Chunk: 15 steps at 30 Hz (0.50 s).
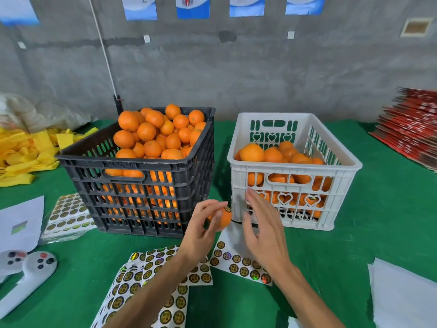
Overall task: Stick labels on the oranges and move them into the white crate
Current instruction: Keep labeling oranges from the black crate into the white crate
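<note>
My left hand (203, 229) grips an orange (224, 218) in front of the two crates; a round gold label (227, 209) sits on top of the fruit. To its right my right hand (262, 229) hovers with fingers spread and holds nothing, close to the front wall of the white crate (238, 162). That crate is partly filled with oranges (272, 153). The black crate (78, 156) on the left is heaped with oranges (153, 131). Sheets of round gold labels (238, 262) lie on the green table under my forearms.
More label sheets (67, 215) lie left of the black crate. White game-style controllers (28, 266) rest at the front left, beside white paper (21, 223). Yellow foam nets (26, 150) pile at the far left. Red flat boxes (411, 129) stack at the right, white sheets (402, 297) at the front right.
</note>
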{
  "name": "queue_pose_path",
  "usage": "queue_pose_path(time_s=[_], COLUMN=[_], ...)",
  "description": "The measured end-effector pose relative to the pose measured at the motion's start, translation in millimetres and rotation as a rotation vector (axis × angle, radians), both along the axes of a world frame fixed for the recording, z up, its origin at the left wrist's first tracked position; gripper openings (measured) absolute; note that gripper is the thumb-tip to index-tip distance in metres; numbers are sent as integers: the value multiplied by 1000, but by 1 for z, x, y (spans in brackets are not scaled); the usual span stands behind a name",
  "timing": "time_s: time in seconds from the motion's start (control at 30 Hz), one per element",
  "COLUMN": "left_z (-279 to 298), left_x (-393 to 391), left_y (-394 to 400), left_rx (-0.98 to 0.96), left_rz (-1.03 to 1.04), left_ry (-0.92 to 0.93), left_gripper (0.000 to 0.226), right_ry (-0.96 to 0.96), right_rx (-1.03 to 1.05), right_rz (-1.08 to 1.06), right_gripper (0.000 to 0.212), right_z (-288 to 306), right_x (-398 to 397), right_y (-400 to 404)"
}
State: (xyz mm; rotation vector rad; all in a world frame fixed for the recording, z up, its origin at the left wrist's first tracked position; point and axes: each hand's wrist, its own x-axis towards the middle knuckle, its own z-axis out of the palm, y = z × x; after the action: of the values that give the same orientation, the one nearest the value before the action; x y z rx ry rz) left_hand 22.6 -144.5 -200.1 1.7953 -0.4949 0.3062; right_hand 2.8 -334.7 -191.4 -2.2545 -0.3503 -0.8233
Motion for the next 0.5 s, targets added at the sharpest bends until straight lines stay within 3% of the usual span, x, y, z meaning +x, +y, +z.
queue_pose_path(time_s=[0.13,0.27,0.4,0.5], left_z=[65,120,173,197], left_x=[12,34,59,66], left_y=[-21,-64,-119,-140], left_rx=[100,-5,-33,60], left_rz=[84,128,177,47], left_ry=[-168,-201,-87,8], left_gripper=[24,27,45,51], right_ry=[-94,-149,-249,-206], right_rx=[20,103,113,129], right_rz=[-81,-132,-151,-192], right_gripper=[50,47,52,56], right_z=[55,96,112,113], right_x=[17,26,27,27], right_y=[-9,-19,-19,-20])
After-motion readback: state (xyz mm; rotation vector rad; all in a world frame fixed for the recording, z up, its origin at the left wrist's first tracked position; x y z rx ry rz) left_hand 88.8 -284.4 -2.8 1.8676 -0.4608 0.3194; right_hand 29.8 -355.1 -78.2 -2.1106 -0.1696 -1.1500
